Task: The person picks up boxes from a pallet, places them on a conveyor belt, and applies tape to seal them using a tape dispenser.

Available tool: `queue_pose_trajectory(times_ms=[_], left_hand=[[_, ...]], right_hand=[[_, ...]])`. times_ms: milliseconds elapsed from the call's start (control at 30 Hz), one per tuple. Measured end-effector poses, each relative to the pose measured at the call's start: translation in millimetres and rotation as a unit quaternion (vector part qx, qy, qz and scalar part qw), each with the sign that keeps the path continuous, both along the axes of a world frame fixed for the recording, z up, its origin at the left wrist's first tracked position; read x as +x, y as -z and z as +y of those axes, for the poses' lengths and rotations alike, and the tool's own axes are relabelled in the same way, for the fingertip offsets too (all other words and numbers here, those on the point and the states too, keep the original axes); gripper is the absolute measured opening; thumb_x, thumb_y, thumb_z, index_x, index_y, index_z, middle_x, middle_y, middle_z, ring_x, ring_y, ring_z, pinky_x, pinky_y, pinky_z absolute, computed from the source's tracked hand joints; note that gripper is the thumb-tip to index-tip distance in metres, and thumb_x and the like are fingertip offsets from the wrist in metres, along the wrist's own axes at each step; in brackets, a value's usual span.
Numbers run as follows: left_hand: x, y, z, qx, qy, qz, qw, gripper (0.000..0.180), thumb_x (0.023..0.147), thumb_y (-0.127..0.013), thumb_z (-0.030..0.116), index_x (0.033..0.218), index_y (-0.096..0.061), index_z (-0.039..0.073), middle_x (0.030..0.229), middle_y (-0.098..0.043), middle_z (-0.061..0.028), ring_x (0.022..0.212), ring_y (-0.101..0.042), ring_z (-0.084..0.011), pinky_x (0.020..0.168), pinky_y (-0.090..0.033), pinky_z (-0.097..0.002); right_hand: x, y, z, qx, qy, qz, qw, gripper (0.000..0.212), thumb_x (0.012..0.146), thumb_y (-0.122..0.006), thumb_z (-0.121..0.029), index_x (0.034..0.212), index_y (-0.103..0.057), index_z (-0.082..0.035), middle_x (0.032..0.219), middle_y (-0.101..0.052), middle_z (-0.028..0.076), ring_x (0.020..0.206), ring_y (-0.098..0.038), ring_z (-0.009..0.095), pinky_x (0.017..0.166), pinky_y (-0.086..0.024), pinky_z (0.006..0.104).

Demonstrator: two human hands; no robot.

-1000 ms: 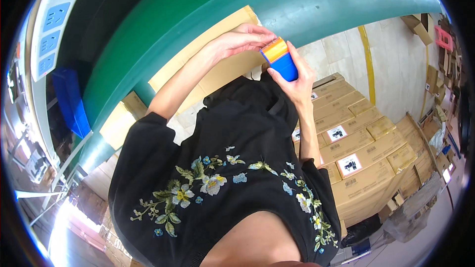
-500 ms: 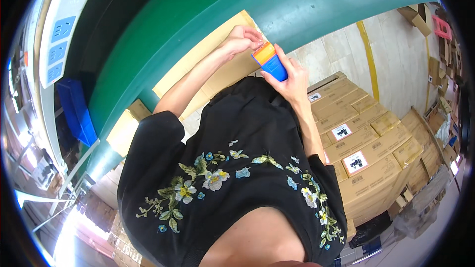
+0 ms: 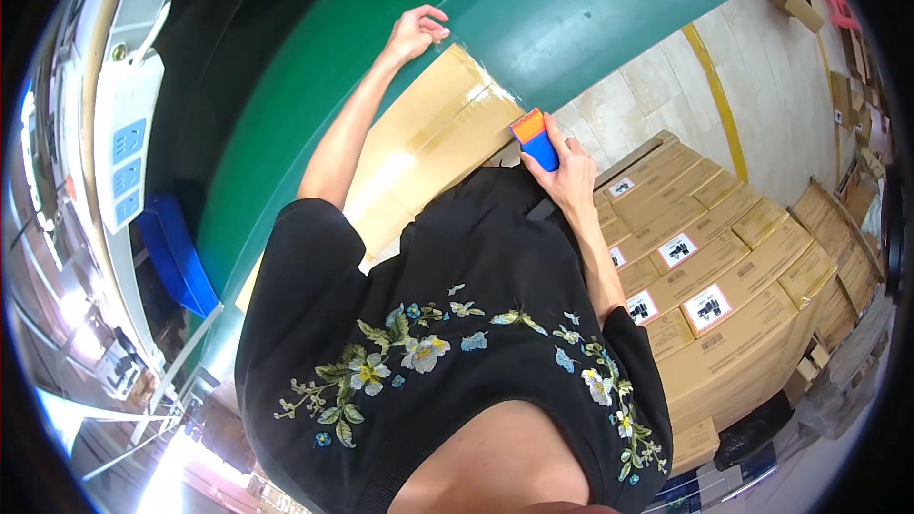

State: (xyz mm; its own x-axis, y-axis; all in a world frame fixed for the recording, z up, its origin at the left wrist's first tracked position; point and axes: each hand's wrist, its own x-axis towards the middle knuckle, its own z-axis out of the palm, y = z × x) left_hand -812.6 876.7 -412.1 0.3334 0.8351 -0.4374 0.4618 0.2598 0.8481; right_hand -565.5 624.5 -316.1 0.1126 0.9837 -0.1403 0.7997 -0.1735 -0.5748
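Blue-and-orange plastic tape dispenser (image 3: 536, 143) held beside tan cardboard box (image 3: 428, 138)
Wrapped by the right hand (image 3: 569, 174), it is best kept square to the box; the left hand (image 3: 416, 35) is half-curled, its hold, if any, impossible to tell.

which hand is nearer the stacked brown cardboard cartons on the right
Right. The right hand, gripping a blue-and-orange handheld tape dispenser, is just left of the stacked brown cardboard cartons; the left hand is farther off, over the smooth green work surface.

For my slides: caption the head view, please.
Right hand holds a blue-and-orange tool; left hand near a cardboard box.
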Motion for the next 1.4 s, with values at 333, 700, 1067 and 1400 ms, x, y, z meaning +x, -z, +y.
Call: queue_pose_trajectory(times_ms=[333, 700, 1067, 1400], left_hand=[[-16, 35, -44, 0.278, -0.068, 0.135, 0.949, 0.047, 0.087, -0.061, 0.031, 0.125, -0.053, 0.006, 0.104, -0.067, -0.0131, 0.094, -0.065, -0.02, 0.088, -0.047, -0.0335], [19, -16, -76, 0.111, -0.093, 0.16, 0.976, 0.034, 0.088, -0.056, 0.037, 0.108, -0.067, 0.012, 0.097, -0.067, -0.0159, 0.093, -0.065, -0.0299, 0.081, -0.05, -0.0372], [19, -15, -69, 0.073, -0.002, 0.181, 0.981, 0.038, 0.094, -0.044, 0.037, 0.122, -0.058, 0.014, 0.111, -0.063, -0.0167, 0.108, -0.057, -0.0328, 0.092, -0.044, -0.0408], [38, -35, -55, 0.218, 0.155, 0.267, 0.926, 0.04, 0.091, -0.043, 0.035, 0.113, -0.062, 0.007, 0.106, -0.063, -0.0172, 0.105, -0.058, -0.0303, 0.09, -0.043, -0.0407]], right_hand=[[0, 18, -3, 0.005, -0.003, 0.035, 0.999, 0.068, 0.071, -0.07, -0.043, 0.132, -0.05, -0.021, 0.067, -0.054, 0.013, 0.055, -0.059, 0.03, 0.053, -0.048, 0.0402], [30, 1, -26, -0.055, -0.039, 0.023, 0.997, 0.071, 0.071, -0.071, -0.042, 0.136, -0.045, -0.024, 0.069, -0.053, 0.013, 0.06, -0.057, 0.031, 0.058, -0.047, 0.0407], [35, -1, -40, -0.118, -0.023, -0.032, 0.992, 0.071, 0.071, -0.07, -0.043, 0.135, -0.043, -0.029, 0.074, -0.056, 0.017, 0.064, -0.06, 0.036, 0.06, -0.049, 0.0457], [17, 59, 33, -0.202, 0.016, 0.02, 0.979, 0.052, 0.068, -0.069, -0.038, 0.112, -0.062, -0.013, 0.083, -0.065, 0.021, 0.08, -0.064, 0.036, 0.07, -0.051, 0.0452]])
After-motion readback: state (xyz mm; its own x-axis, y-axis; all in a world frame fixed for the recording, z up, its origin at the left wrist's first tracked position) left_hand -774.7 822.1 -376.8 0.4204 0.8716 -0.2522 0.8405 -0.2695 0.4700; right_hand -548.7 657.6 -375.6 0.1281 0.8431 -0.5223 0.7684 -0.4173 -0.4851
